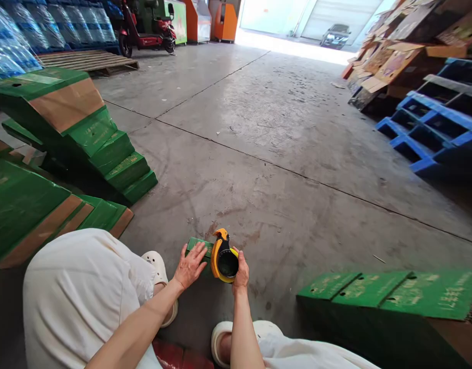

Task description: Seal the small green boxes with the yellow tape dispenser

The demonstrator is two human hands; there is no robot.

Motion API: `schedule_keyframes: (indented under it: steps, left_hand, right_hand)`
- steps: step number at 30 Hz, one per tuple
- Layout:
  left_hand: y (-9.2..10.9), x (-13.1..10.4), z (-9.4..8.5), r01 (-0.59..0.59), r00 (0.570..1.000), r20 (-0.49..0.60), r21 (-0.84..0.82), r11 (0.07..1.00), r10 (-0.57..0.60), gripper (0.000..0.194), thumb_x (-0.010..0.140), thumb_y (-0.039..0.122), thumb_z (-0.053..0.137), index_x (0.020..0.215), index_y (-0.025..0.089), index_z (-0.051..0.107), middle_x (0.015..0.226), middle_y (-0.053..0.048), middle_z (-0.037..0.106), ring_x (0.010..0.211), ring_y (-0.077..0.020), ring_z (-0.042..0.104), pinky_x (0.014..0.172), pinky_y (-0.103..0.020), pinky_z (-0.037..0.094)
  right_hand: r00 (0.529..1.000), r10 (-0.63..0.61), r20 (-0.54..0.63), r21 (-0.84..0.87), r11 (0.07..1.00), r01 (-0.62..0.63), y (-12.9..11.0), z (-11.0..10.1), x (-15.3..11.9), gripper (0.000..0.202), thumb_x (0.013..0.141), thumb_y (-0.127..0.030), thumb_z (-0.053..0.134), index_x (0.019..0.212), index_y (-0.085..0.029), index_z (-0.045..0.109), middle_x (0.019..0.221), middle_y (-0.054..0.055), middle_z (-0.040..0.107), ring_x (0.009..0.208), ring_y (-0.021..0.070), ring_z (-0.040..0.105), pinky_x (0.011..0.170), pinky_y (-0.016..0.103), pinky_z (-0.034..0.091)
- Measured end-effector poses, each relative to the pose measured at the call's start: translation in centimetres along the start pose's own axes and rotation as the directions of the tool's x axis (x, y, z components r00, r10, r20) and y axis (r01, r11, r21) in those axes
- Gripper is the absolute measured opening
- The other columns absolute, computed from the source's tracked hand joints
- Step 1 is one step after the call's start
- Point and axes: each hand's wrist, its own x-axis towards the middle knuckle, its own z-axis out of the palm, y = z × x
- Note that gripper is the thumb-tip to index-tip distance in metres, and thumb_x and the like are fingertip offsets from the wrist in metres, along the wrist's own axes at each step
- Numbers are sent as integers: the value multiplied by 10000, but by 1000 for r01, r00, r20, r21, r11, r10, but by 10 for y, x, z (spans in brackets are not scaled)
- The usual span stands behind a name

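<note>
Between my feet, a small green cardboard box (pixel 199 241) rests on the floor. My left hand (pixel 190 266) lies on top of it, fingers stretched out and pressing its near side. In my right hand (pixel 241 270) is a yellow and black tape dispenser (pixel 216 259), gripped round its outer side. The dispenser's orange-yellow head points up and away from me, and it stands close against the right end of the box. Its body hides part of that end, and my left hand covers part of the box top.
Stacks of green cartons (pixel 116 159) stand to the left, and a row of green cartons (pixel 374 292) lies at the right. Farther off are blue pallets (pixel 432 123), flattened cardboard (pixel 397 61), a wooden pallet (pixel 90 60), bottled water packs (pixel 66 23) and a red scooter (pixel 149 31).
</note>
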Motion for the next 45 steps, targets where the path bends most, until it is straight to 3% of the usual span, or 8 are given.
schedule_keyframes:
  steps: [4, 7, 11, 21, 25, 28, 33, 45]
  left_hand:
    - [-12, 15, -16, 310, 948, 133, -165, 936, -290, 1149, 752, 487, 914, 1697, 345, 277, 1804, -121, -55, 1644, -446, 86, 1271, -648, 266]
    - [-18, 24, -26, 325, 919, 313, -263, 908, -238, 1392, 586, 469, 1002, 1713, 362, 193, 1769, -139, -248, 1592, -479, 277, 1229, -540, 398]
    - [-16, 28, -35, 354, 870, 425, -186, 917, -249, 1513, 486, 450, 1033, 1714, 374, 152, 1759, -167, -261, 1445, -510, 512, 1168, -520, 473]
    - [-6, 32, -48, 314, 864, 438, -80, 946, -250, 1441, 511, 490, 1014, 1698, 364, 207, 1777, -140, -219, 1391, -470, 583, 1136, -457, 499]
    - [-6, 33, -49, 274, 878, 427, -79, 959, -216, 1444, 510, 479, 1014, 1699, 372, 201, 1805, -114, -87, 1405, -449, 574, 1139, -452, 497]
    - [-5, 32, -50, 261, 884, 419, -69, 963, -209, 1446, 518, 468, 1012, 1702, 381, 187, 1810, -98, 1, 1391, -433, 588, 1140, -457, 496]
    - [-6, 32, -51, 252, 884, 425, -84, 964, -194, 1415, 544, 438, 1005, 1701, 386, 193, 1810, -93, 41, 1415, -415, 573, 1162, -436, 474]
    - [-22, 34, -47, 258, 907, 401, -289, 922, -128, 1178, 699, 279, 910, 1684, 419, 279, 1812, -21, 86, 1532, -378, 449, 1233, -451, 415]
  right_hand:
    - [998, -61, -14, -123, 991, 59, 1, -2, 0, 670, 855, -741, 614, 1168, -186, 824, 1313, 106, 763, 1265, 308, 656, 1103, 406, 489]
    - [997, -75, -6, -157, 985, 73, 3, -1, -2, 673, 888, -728, 569, 1185, -175, 812, 1312, 115, 760, 1257, 303, 663, 1097, 409, 494]
    - [995, -92, -32, -169, 982, 86, 9, 2, -4, 695, 928, -711, 513, 1222, -141, 781, 1314, 140, 754, 1253, 301, 665, 1087, 406, 500]
    - [974, -164, -155, -386, 918, 93, -1, 12, -8, 759, 909, -762, 433, 1117, -122, 783, 1164, 183, 790, 1102, 331, 703, 967, 408, 524]
    - [873, -445, -201, -672, 711, 208, -24, 18, -17, 722, 991, -717, 372, 1102, -127, 772, 1189, 230, 754, 1156, 353, 650, 1006, 456, 456]
    - [791, -612, 18, -868, 383, 317, -41, 31, -32, 595, 1068, -616, 358, 1095, -175, 755, 1173, 192, 743, 1154, 336, 620, 993, 446, 399]
    - [883, -339, 324, -929, 60, 364, -46, 56, -56, 565, 1132, -503, 290, 869, -195, 683, 840, 110, 740, 801, 237, 669, 816, 360, 390]
    - [990, 26, 138, -983, 126, 133, -63, 71, -63, 305, 1054, -433, 482, 1196, -167, 526, 1100, 223, 800, 1041, 329, 768, 887, 393, 448]
